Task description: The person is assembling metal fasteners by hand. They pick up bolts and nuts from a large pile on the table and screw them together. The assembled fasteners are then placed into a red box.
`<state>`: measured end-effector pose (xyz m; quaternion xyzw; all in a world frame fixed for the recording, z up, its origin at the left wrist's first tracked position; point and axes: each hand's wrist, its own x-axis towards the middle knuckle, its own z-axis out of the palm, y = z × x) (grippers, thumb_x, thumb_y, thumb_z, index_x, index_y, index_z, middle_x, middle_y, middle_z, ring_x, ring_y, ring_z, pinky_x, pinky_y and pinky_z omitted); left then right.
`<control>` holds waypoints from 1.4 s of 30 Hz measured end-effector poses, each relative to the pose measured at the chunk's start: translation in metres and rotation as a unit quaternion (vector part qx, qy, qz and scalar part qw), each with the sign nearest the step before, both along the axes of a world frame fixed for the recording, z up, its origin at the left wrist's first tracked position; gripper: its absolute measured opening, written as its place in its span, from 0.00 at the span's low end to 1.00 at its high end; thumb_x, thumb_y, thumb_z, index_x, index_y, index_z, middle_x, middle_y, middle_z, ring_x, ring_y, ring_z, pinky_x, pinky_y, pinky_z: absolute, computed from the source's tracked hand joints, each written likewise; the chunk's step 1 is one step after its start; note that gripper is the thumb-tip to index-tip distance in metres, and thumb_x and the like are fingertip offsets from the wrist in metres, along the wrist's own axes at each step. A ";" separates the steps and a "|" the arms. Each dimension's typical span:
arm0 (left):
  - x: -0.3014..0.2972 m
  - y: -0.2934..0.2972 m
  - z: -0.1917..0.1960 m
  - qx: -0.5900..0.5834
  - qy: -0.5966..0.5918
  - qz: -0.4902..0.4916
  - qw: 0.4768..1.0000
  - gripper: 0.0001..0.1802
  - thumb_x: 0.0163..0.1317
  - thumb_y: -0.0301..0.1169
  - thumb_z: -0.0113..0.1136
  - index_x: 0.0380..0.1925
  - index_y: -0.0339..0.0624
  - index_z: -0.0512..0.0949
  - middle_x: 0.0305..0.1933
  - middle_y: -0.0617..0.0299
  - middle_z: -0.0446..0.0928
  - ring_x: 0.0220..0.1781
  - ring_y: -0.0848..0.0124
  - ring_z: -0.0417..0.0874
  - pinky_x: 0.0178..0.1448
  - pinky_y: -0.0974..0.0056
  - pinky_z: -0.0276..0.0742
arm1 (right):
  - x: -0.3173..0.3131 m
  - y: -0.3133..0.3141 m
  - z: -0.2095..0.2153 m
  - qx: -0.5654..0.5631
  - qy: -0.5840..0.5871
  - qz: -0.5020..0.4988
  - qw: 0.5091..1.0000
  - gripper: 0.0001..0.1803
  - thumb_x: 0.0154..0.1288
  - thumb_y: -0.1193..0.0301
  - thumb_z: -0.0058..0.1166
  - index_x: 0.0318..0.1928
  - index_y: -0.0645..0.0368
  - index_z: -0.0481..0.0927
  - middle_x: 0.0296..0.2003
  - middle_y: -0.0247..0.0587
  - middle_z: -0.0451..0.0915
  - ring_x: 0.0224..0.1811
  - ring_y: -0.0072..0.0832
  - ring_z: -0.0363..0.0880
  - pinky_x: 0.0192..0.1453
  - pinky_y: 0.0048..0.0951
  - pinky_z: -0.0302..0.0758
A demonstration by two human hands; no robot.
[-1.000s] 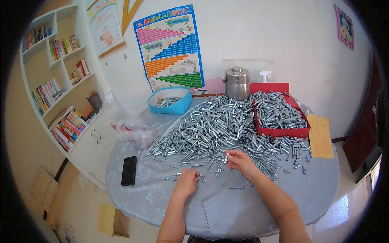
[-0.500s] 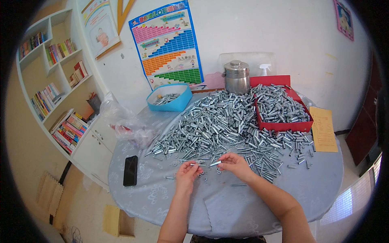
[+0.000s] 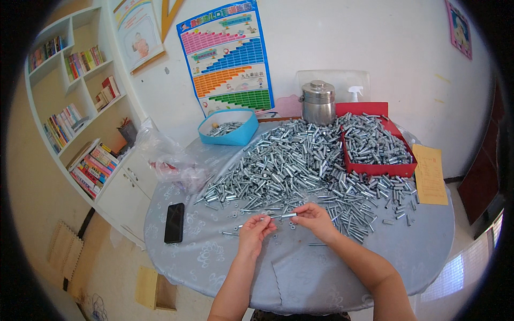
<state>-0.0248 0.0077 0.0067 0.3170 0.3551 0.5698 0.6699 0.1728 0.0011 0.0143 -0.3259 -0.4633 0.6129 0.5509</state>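
Observation:
Above the near middle of the table, my left hand (image 3: 255, 233) pinches a thin metal bolt (image 3: 275, 216) that points right. Opposite it, the fingertips of my right hand (image 3: 316, 218) close on a short shiny metal sleeve (image 3: 288, 215). Bolt and sleeve lie in one line, end to end; whether the bolt's tip sits inside the sleeve is too small to tell. Just beyond both hands spreads a big pile of metal sleeves and bolts (image 3: 284, 160). Small nuts (image 3: 293, 227) lie under the hands. A loose bolt (image 3: 230, 233) rests left of my left hand.
A red box (image 3: 381, 170) full of metal parts stands back right, beside a steel canister (image 3: 318, 107). Back left are a light-blue bin (image 3: 235, 138) with parts and a clear plastic bag (image 3: 152, 142). A black phone (image 3: 174, 223) lies left; a yellow paper (image 3: 430, 176) lies right.
The sleeve and the bolt, apart before, have come together in line between my hands. The whole view has shifted slightly.

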 end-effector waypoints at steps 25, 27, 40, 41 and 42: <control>-0.028 0.010 0.013 0.024 0.027 0.185 0.982 0.10 0.60 0.29 0.55 0.38 0.33 0.75 0.30 0.55 0.78 0.23 0.74 0.77 0.30 0.70 0.79 | -0.021 0.046 0.004 0.195 -0.432 -0.052 0.879 0.10 0.54 0.73 0.55 0.39 0.57 0.80 0.38 0.38 0.78 0.39 0.31 0.76 0.43 0.29 0.72; -0.029 0.012 0.013 0.015 0.036 0.182 0.983 0.11 0.60 0.30 0.55 0.38 0.33 0.75 0.31 0.56 0.78 0.24 0.75 0.77 0.30 0.69 0.79 | -0.026 0.058 -0.003 0.270 -0.517 -0.048 0.811 0.10 0.52 0.71 0.55 0.36 0.56 0.81 0.37 0.39 0.78 0.39 0.36 0.75 0.45 0.32 0.72; -0.029 0.010 0.011 -0.012 0.011 0.160 0.987 0.12 0.59 0.31 0.56 0.39 0.34 0.74 0.32 0.56 0.78 0.26 0.75 0.76 0.30 0.70 0.79 | -0.042 0.062 0.002 0.305 -0.559 0.006 0.771 0.09 0.49 0.66 0.57 0.31 0.54 0.82 0.30 0.38 0.78 0.36 0.37 0.76 0.43 0.37 0.71; -0.029 0.010 0.010 -0.015 0.012 0.162 0.987 0.12 0.59 0.31 0.56 0.39 0.34 0.74 0.32 0.56 0.78 0.26 0.75 0.76 0.30 0.70 0.79 | -0.044 0.065 0.002 0.320 -0.574 -0.006 0.754 0.09 0.49 0.66 0.57 0.31 0.54 0.82 0.30 0.39 0.78 0.36 0.37 0.76 0.43 0.37 0.71; -0.030 0.011 0.010 -0.018 0.014 0.163 0.986 0.12 0.59 0.31 0.56 0.39 0.34 0.75 0.32 0.56 0.78 0.25 0.75 0.76 0.30 0.70 0.79 | -0.047 0.068 0.001 0.336 -0.587 -0.019 0.737 0.09 0.49 0.66 0.57 0.31 0.54 0.82 0.30 0.39 0.78 0.36 0.37 0.76 0.43 0.37 0.71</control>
